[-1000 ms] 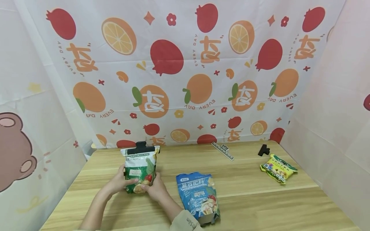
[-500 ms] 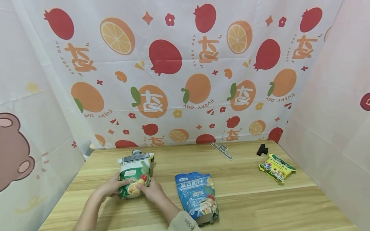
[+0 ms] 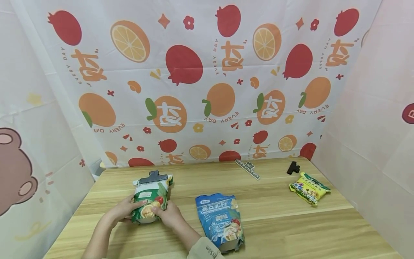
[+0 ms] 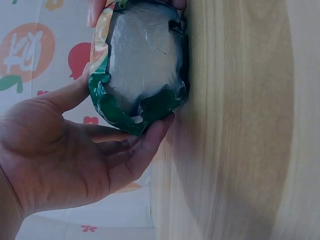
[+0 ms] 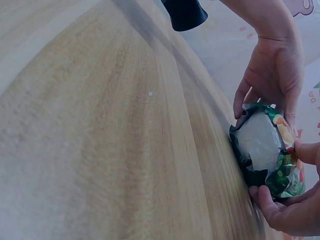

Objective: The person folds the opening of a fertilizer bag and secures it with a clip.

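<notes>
A green and white bag [image 3: 149,200] printed with vegetables leans back a little at the left of the table, a dark wide clip [image 3: 153,177] across its top edge. My left hand [image 3: 124,210] grips its left side and my right hand [image 3: 170,214] its right side, both thumbs on the printed front. The left wrist view shows the bag's pale crumpled bottom [image 4: 145,55], with the left hand's thumb and fingers [image 4: 150,142] on opposite faces. Fingers of both hands also hold the bag [image 5: 261,142] in the right wrist view.
A blue bag [image 3: 220,220] lies right of my right hand. Farther back is a keyboard-patterned clip [image 3: 247,169]. At the right are a small black clip [image 3: 293,168] and a yellow packet [image 3: 309,189]. A fruit-printed curtain [image 3: 207,72] hangs behind the wooden table [image 3: 278,223].
Both hands have brought the green bag down and slightly left, its top tilting back. Most of that motion came in the first half second. The other things lie where they were.
</notes>
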The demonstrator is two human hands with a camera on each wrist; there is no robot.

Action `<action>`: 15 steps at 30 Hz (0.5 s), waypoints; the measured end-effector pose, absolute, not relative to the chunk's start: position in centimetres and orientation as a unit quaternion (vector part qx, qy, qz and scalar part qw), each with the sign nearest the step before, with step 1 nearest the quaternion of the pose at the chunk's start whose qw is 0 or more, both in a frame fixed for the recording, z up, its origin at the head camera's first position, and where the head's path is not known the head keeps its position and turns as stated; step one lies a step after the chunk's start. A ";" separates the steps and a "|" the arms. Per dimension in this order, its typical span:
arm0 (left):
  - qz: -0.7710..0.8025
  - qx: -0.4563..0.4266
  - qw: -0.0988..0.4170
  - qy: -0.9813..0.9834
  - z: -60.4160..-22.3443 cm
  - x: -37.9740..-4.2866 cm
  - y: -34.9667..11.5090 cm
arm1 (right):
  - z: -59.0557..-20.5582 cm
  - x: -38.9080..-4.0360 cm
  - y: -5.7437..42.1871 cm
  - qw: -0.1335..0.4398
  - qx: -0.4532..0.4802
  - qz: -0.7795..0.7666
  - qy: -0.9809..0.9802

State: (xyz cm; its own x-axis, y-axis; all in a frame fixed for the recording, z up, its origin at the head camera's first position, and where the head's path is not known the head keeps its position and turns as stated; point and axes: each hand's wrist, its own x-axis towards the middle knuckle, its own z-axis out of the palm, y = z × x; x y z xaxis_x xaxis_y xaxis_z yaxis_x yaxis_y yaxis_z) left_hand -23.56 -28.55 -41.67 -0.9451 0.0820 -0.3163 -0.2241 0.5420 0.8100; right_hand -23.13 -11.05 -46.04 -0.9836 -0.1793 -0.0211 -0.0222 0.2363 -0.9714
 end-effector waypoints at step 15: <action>0.477 -0.040 0.140 0.867 -42.0 -23.2 -28.6 | -46.1 -23.2 -11.5 0.079 -0.034 -0.616 0.783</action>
